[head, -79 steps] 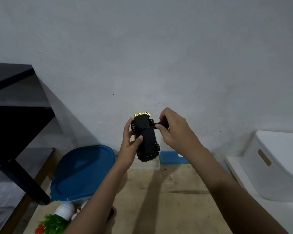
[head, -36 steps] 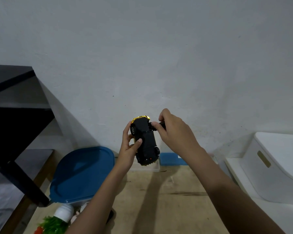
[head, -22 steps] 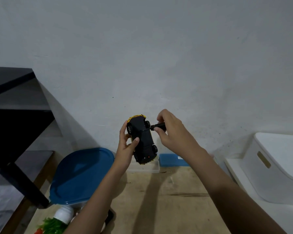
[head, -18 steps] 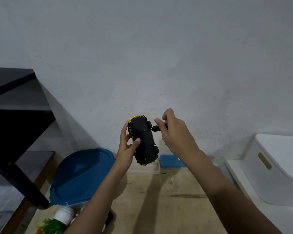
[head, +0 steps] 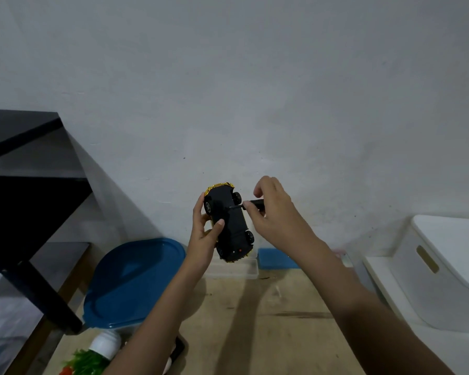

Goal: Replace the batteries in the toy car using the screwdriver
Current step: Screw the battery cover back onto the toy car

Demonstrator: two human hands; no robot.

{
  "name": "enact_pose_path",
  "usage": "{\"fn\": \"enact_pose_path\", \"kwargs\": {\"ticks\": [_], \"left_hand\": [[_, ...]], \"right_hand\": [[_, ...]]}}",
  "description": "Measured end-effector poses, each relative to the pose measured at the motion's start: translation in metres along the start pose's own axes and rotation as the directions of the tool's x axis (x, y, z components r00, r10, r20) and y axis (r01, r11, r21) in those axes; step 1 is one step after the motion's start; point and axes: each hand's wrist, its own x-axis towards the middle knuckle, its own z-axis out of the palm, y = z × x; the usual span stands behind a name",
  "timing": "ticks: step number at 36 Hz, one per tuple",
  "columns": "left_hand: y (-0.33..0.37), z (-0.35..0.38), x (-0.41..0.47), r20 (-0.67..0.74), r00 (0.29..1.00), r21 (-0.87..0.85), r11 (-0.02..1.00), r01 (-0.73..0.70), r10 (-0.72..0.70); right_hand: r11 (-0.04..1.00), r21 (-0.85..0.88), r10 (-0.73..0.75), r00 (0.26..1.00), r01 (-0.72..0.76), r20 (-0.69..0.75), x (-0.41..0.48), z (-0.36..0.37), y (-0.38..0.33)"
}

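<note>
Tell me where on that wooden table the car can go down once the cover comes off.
Bare wood runs down the middle of the table, between the blue lid on the left and the white bin on the right, in front of the clear box. The near left corner is crowded: a white bottle and green leaves.

Matt black toy car (head: 232, 226) underside, shiny gold trim, rough wooden table (head: 255, 320)
</note>
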Motion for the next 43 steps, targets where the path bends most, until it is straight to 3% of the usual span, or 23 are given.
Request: {"fn": "enact_pose_path", "kwargs": {"ticks": [2, 6, 9, 11, 14, 19, 22, 25, 30, 33, 36, 40, 41, 43], "left_hand": [[0.0, -0.001, 0.0, 0.011, 1.0, 0.011, 1.0, 0.0, 0.0], [-0.002, -0.002, -0.002, 0.026, 1.0, 0.055, 0.998, -0.006, 0.004], [-0.002, -0.003, 0.0, 0.018, 1.0, 0.046, 0.999, -0.006, 0.005], [-0.003, -0.003, -0.001, 0.015, 1.0, 0.047, 0.999, -0.011, 0.01], [-0.006, -0.001, -0.004, 0.025, 0.999, 0.113, 0.993, -0.027, 0.025], [-0.009, 0.0, -0.009, 0.006, 0.999, 0.182, 0.982, -0.051, 0.051], [-0.008, -0.004, -0.011, 0.009, 0.997, 0.235, 0.969, -0.08, 0.08], [-0.01, -0.012, -0.012, 0.053, 0.992, 0.37, 0.921, -0.125, 0.113], [-0.014, -0.021, -0.017, 0.078, 0.99, 0.485, 0.863, -0.143, 0.12], [-0.017, -0.026, -0.022, 0.108, 0.988, 0.532, 0.833, -0.152, 0.111], [-0.02, -0.028, -0.027, 0.103, 0.987, 0.587, 0.794, -0.159, 0.122], [-0.027, -0.032, -0.034, 0.053, 0.996, 0.483, 0.871, -0.094, 0.078], [-0.028, -0.033, -0.036, 0.032, 0.998, 0.438, 0.897, -0.067, 0.059], [-0.029, -0.034, -0.04, 0.002, 1.0, 0.363, 0.932, -0.025, 0.026]], "right_hand": [[0.998, -0.032, -0.046, 0.999, 0.047, 0.015, 0.0, 0.0, 0.001], [0.991, -0.13, -0.006, 1.0, 0.006, 0.0, 0.002, -0.002, 0.003], [0.993, -0.09, -0.064, 0.993, 0.073, 0.104, -0.002, -0.002, 0.005], [0.981, -0.16, -0.084, 0.981, 0.113, 0.176, -0.003, -0.001, 0.007], [0.95, -0.295, -0.069, 0.988, 0.108, 0.138, -0.005, 0.007, 0.009], [0.921, -0.372, -0.092, 0.993, 0.114, 0.076, -0.014, 0.021, 0.013], [0.941, -0.337, -0.002, 0.997, 0.028, 0.078, -0.017, 0.025, 0.014], [0.97, -0.173, 0.187, 0.978, -0.17, 0.088, -0.016, 0.024, 0.014], [0.9, 0.093, 0.412, 0.9, -0.426, 0.141, -0.016, 0.024, 0.019], [0.713, 0.293, 0.587, 0.771, -0.637, 0.248, -0.019, 0.029, 0.023], [0.366, 0.503, 0.707, 0.586, -0.783, 0.396, -0.028, 0.037, 0.027], [-0.151, 0.674, 0.657, 0.436, -0.724, 0.616, -0.041, 0.049, 0.029], [-0.205, 0.674, 0.631, 0.431, -0.71, 0.645, -0.044, 0.049, 0.031], [-0.209, 0.678, 0.598, 0.457, -0.704, 0.658, -0.048, 0.045, 0.036]]}}
